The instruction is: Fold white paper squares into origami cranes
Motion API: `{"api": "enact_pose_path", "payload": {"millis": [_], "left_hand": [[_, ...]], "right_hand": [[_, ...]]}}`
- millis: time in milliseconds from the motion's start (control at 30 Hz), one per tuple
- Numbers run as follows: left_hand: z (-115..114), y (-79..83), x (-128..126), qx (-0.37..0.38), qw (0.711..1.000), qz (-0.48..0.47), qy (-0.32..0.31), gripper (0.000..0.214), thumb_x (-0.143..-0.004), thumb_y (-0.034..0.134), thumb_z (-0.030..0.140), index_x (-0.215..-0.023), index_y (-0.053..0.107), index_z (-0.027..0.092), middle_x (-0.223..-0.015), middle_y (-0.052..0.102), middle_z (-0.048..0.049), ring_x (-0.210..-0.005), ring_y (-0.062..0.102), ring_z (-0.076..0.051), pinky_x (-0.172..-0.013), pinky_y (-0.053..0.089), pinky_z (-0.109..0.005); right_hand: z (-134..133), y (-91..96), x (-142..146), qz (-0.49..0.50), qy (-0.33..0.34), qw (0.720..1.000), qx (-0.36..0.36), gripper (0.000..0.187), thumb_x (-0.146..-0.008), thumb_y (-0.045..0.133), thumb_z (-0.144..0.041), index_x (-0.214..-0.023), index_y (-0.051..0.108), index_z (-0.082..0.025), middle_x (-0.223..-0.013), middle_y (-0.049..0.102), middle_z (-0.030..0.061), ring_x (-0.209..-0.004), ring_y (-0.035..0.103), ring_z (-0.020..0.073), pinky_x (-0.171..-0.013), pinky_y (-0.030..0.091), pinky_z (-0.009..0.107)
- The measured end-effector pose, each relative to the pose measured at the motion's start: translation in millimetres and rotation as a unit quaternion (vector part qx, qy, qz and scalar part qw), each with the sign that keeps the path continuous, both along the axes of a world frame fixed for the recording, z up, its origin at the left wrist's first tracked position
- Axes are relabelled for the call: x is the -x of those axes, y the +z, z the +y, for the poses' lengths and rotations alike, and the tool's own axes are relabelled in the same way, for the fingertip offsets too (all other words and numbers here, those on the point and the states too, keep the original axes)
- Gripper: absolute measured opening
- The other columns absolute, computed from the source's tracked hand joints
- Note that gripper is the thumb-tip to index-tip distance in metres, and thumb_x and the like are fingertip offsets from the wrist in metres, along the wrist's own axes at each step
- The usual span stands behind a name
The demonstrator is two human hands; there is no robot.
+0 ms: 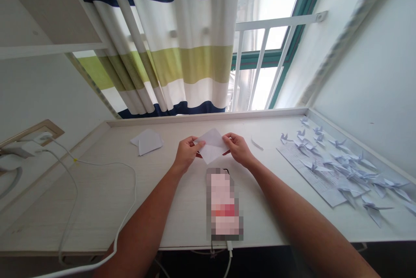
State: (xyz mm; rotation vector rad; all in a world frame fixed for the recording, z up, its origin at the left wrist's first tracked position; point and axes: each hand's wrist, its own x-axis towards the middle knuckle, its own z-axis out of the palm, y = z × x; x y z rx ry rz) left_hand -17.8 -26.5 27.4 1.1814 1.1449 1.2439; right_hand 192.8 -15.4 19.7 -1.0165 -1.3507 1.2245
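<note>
A small white square of paper (212,145), turned so its corners point up, down and sideways, is held a little above the desk. My left hand (188,152) pinches its left corner between thumb and fingers. At the opposite corner, my right hand (235,145) grips the paper the same way. A faint crease runs across the middle of the sheet. Just below the hands lies a phone (224,204), its screen blurred out, with a white cable plugged into its near end.
Several folded paper cranes (344,165) crowd the right side, some on a printed sheet (312,178). Loose white papers (147,141) lie at the left. A thin paper strip (256,142) rests right of my hands. White cables (134,182) run from a wall socket (45,135).
</note>
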Motion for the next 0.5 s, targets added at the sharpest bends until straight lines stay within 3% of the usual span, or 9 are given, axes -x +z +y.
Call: {"api": "enact_pose_path", "payload": {"millis": [133,267,433,500], "left_hand": [[0,-0.3,0,-0.006,1.000,-0.001,0.007,0.045,-0.066,0.086,0.049,-0.086,0.068,0.013,-0.076,0.074,-0.0065,-0.064,0.068,-0.017,-0.052,0.057,-0.027],[2,-0.4,1,-0.018,1.000,0.012,0.018,0.043,-0.067,0.084,0.048,-0.087,0.069,0.013,-0.075,0.073,-0.0056,-0.063,0.067,-0.017,-0.051,0.056,-0.025],[0,1.7,2,-0.025,0.999,0.021,0.023,0.039,-0.070,0.082,0.046,-0.088,0.070,0.014,-0.072,0.071,-0.0036,-0.060,0.063,-0.015,-0.048,0.050,-0.022],[0,3.1,2,-0.027,0.999,0.017,0.020,0.038,-0.070,0.082,0.045,-0.088,0.070,0.014,-0.069,0.070,-0.0024,-0.058,0.062,-0.014,-0.047,0.048,-0.021]], "right_hand": [[1,2.1,-2,-0.001,-0.006,1.000,0.014,0.049,-0.088,0.058,-0.066,-0.092,0.067,-0.017,-0.076,0.066,0.0058,-0.066,0.066,0.0181,-0.052,0.060,0.031],[2,4.9,-7,-0.018,-0.111,0.993,-0.046,0.045,-0.092,0.055,-0.058,-0.085,0.067,-0.016,-0.068,0.066,0.0045,-0.059,0.061,0.0147,-0.055,0.054,0.028],[-1,12.1,-12,-0.054,-0.149,0.986,-0.060,0.027,-0.088,0.060,-0.042,-0.081,0.067,-0.017,-0.048,0.053,-0.0037,-0.038,0.043,0.0107,-0.039,0.034,0.025],[-3,15.0,-13,-0.035,-0.151,0.987,-0.048,0.025,-0.087,0.060,-0.040,-0.079,0.067,-0.017,-0.047,0.052,-0.0042,-0.037,0.042,0.0105,-0.039,0.034,0.025]]}}
